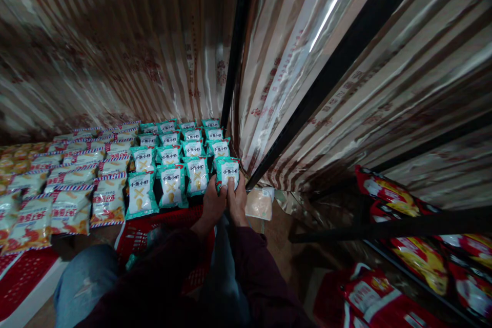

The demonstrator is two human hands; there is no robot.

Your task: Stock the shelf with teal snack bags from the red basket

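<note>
Between both hands is a teal-and-white snack bag, upright at the right front end of several rows of matching bags. My left hand grips its lower left side, thumb against the front. On the lower right side, my right hand is closed around it, its thumb pressed on the front. Just left stands another teal snack bag, apart from my fingers. Farther left in the same front row is a teal snack bag. The backs of the hands' fingers are hidden behind the held bag.
White-and-orange snack bags fill the left of the shelf. A red basket sits below it by my knees. A black shelf post rises close to my right hand. Red and yellow packets lie on a rack at right.
</note>
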